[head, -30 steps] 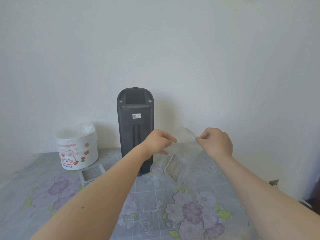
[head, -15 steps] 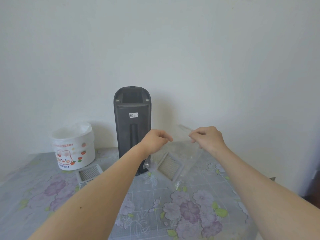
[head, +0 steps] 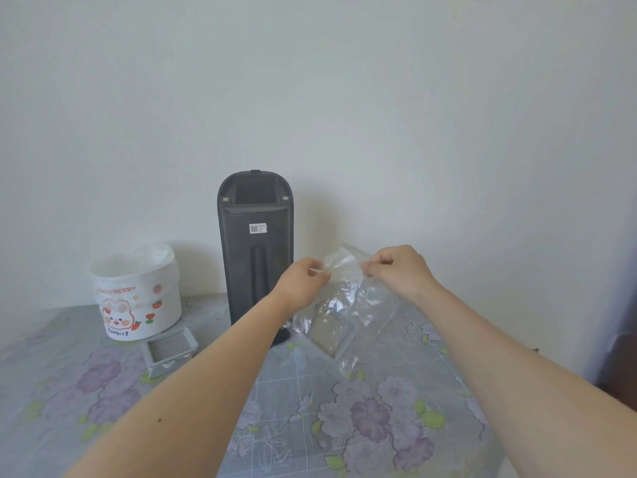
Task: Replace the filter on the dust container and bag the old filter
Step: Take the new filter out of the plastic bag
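**Both hands closer together on the bag mouth**

Since half a second ago, both my hands have come nearer to each other at the top of the clear plastic bag, and the bag with its load hangs a little more to the right of the dust container. My left hand pinches the left part of the bag's top edge between thumb and fingers. My right hand pinches the right part of the same edge in the same way. Between them only a short piece of the edge is seen.

I count two filters. One filter, the old filter, is inside the bag, low down, tilted, with its pleated face toward me. The second filter lies flat on the worktop, just in front of the white bucket and to the left of the dust container.

There is one dust container, dark grey, standing upright near the wall. Its upper opening looks empty and dark. There is one white bucket with a rabbit picture; a thin white liner sits inside it, and what else is inside I cannot tell. The bag hangs above the worktop, held only by my two hands.
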Demonstrator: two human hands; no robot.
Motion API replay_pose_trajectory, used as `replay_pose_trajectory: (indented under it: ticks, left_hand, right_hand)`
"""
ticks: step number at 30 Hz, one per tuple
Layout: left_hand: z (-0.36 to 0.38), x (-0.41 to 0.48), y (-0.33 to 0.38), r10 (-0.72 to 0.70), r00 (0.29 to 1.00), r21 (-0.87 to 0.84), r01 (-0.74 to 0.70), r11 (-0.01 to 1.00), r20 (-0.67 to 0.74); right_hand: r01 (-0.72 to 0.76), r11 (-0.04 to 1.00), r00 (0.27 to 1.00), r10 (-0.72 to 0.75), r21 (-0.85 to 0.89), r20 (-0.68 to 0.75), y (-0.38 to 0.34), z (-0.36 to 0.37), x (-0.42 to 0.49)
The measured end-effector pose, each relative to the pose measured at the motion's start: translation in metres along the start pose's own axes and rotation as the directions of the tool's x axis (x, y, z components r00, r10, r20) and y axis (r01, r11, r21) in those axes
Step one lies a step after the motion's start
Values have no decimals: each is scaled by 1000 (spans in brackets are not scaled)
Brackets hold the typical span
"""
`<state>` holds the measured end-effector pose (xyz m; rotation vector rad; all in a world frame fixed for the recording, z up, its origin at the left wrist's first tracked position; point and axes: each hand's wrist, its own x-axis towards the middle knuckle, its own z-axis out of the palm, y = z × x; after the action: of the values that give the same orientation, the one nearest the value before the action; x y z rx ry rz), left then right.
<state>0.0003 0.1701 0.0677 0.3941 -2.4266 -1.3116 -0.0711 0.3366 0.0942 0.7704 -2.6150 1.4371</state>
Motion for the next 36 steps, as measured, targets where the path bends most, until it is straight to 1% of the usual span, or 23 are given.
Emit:
replay_pose_trajectory:
  ticks: [2,5,7,10,11,12,13,15,16,17,18,19,21,23,25,26,27,29,31,32,34,36]
  left_hand:
    - [1,-1,-2,-4,1000,-4,4,1000,-6]
    - [5,-4,-5,-13,999,-13,13,1000,-30]
    - [10,-4,-10,-43,999,-23,42,999,-14]
    - [19,-6,-16,-133,991,-33,133,991,26]
    - [22,-7,-18,-182,982,-56,185,981,55]
    - [25,-9,-19,-244,964,-118,256,959,108]
    - [27,-12,-18,-304,937,-214,336,917,171]
    - [31,-14,-17,-384,869,-432,490,757,313]
    - [33,-15,-16,-392,843,-506,535,676,367]
    - [36,-14,-15,-385,838,-563,545,622,386]
    - [39,-13,-14,-381,849,-596,529,604,367]
    - [42,-10,-13,-378,866,-620,498,606,326]
    - [46,-5,-11,-376,898,-640,430,636,230]
    - [45,0,-9,-365,918,-649,375,662,158]
    - [44,3,-9,-353,930,-648,330,687,100]
    - [43,4,-10,-340,937,-642,308,702,78]
    - [43,4,-10,-322,945,-640,287,713,65]
    - [44,5,-8,-289,957,-634,245,733,35]
    - [46,5,-6,-272,962,-637,217,739,13]
    - [47,6,-5,-267,964,-639,211,740,9]
    - [49,6,-2,-253,967,-629,199,751,3]
    - [50,5,0,-243,970,-613,191,766,-2]
  right_hand:
    - [-7,998,999,10,66,-41,-1,-1,2]
    - [6,996,995,3,87,-100,-2,-3,2]
    - [3,991,995,9,133,-96,-2,-6,1]
    - [-25,964,991,59,266,-121,1,-12,0]
    - [-37,949,988,82,312,-131,1,-14,0]
    - [-52,932,986,104,359,-128,1,-16,0]
    - [-64,912,987,119,405,-112,0,-18,-1]
    - [-96,883,989,137,460,-56,0,-20,-3]
    - [-110,876,989,142,470,-34,1,-22,-4]
    - [-117,873,989,145,474,-22,1,-23,-5]
    - [-129,867,988,154,481,-12,2,-24,-5]
    - [-147,857,984,177,494,-13,4,-26,-4]
    - [-208,826,965,261,524,-28,11,-27,-2]
    - [-283,804,930,363,523,-55,22,-29,-1]
    - [-353,812,892,442,465,-94,34,-33,-2]
    - [-386,827,879,465,409,-108,39,-33,-3]
    - [-411,839,874,474,358,-109,42,-34,-6]
    - [-424,847,879,471,322,-82,46,-31,-8]
    - [-461,839,874,486,289,-15,46,-26,-9]
    - [-475,850,876,483,230,23,44,-24,-10]
    - [-469,875,883,461,118,90,45,-19,-8]
    - [-455,885,889,445,101,110,48,-16,-5]
